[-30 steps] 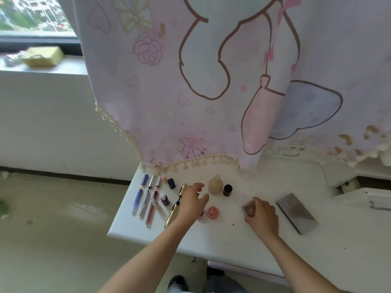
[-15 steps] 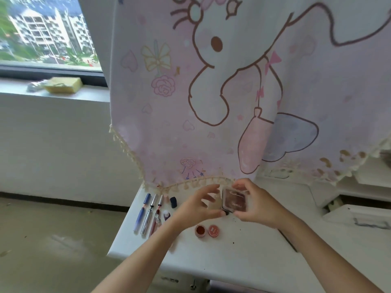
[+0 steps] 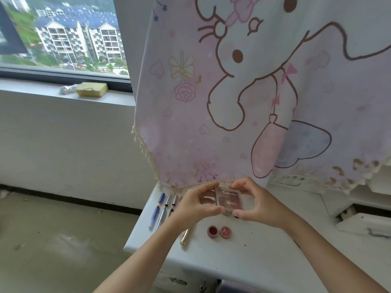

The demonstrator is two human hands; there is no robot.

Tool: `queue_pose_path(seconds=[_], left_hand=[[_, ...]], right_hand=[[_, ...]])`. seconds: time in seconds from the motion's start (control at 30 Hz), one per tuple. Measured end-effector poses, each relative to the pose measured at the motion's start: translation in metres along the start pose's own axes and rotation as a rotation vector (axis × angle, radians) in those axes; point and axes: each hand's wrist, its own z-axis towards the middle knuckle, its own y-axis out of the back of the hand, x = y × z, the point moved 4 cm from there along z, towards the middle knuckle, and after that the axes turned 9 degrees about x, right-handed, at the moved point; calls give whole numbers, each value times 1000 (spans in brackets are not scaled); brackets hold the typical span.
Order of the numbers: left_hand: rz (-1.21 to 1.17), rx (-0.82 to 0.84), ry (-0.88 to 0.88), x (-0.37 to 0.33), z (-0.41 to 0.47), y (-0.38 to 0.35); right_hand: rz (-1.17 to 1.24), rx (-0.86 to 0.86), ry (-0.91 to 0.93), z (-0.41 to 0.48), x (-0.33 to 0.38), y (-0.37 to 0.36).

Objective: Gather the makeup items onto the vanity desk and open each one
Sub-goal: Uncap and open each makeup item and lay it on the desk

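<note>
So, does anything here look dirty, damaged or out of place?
Yes. The curtain has brown stains along its lower right hem; I cannot tell if dirt or damage. Dark specks lie on the desk right of the two small red pots. Nothing looks spilled.

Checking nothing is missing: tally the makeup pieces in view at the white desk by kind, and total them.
Slim pen-shaped sticks (blue, silver, dark red): 3
Gold metallic tube: 1
Small round red pot pieces: 2
Clear-lidded brown eyeshadow palette, held by left hand and right hand: 1
Total: 7; hands may hide more.
</note>
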Motion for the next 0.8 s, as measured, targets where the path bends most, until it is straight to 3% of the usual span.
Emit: queue_pose_path(seconds=[0.8], left_hand=[[-144,78,-29,9,-13,6]], right_hand=[[282,-128,0,-6,8,-15]])
